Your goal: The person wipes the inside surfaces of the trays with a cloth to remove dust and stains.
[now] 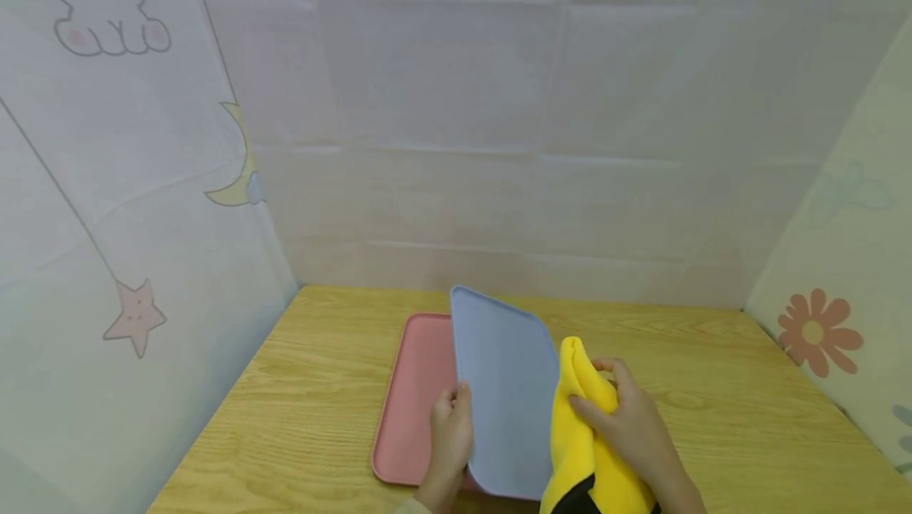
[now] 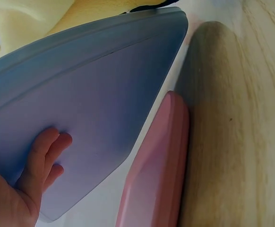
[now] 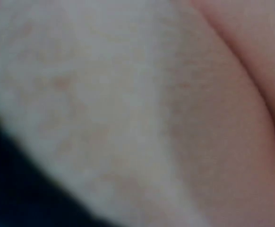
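Observation:
My left hand [image 1: 452,428] grips the left edge of a light blue tray [image 1: 504,387], thumb on its face and fingers spread behind on its underside, as the left wrist view shows. The blue tray is tilted up over a pink tray [image 1: 422,399] that lies on the table. In my right hand [image 1: 636,424] is a folded yellow cloth [image 1: 580,419] with black patches, pinched between thumb and fingers. It overlaps the blue tray's right edge in the head view. Blurred skin and pale fabric fill the right wrist view.
The wooden table [image 1: 285,411] runs back to a pale hanging sheet [image 1: 442,126]. Printed sheets with a star [image 1: 135,316] on the left and a red flower [image 1: 819,332] on the right enclose the sides.

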A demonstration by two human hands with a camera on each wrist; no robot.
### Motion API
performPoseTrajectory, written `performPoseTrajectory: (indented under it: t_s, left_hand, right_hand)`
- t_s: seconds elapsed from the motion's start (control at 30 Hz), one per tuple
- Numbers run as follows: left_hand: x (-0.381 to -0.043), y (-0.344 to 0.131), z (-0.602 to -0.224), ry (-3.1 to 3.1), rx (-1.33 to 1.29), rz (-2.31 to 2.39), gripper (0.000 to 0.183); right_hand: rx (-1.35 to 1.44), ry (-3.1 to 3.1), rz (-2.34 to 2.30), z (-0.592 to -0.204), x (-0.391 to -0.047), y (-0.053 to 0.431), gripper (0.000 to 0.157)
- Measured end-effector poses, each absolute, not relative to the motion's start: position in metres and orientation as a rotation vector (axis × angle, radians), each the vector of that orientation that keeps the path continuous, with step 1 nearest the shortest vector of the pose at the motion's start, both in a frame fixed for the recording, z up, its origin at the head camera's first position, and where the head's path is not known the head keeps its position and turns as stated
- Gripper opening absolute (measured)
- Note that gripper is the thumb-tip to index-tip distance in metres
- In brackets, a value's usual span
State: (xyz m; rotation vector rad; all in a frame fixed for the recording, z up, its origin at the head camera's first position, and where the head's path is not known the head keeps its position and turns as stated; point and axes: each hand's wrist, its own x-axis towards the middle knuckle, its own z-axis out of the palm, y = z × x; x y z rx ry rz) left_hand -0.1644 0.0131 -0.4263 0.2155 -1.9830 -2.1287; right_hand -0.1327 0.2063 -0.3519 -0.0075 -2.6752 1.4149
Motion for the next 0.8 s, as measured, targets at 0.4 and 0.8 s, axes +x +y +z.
performPoseTrajectory:
  t_s: [0.4, 0.8]
  left_hand:
    - [-0.173, 0.022, -0.434, -2.054, 0.193, -2.129, 0.028]
    - [-0.182, 0.031, -0.445, -2.174, 0.087, -2.155, 0.026]
  right_hand:
    - [-0.004, -2.684, 1.423, -0.356, -0.134, 0.206, 0.047]
    - [0.016, -2.704, 1.412, -0.359, -0.136, 0.206, 0.050]
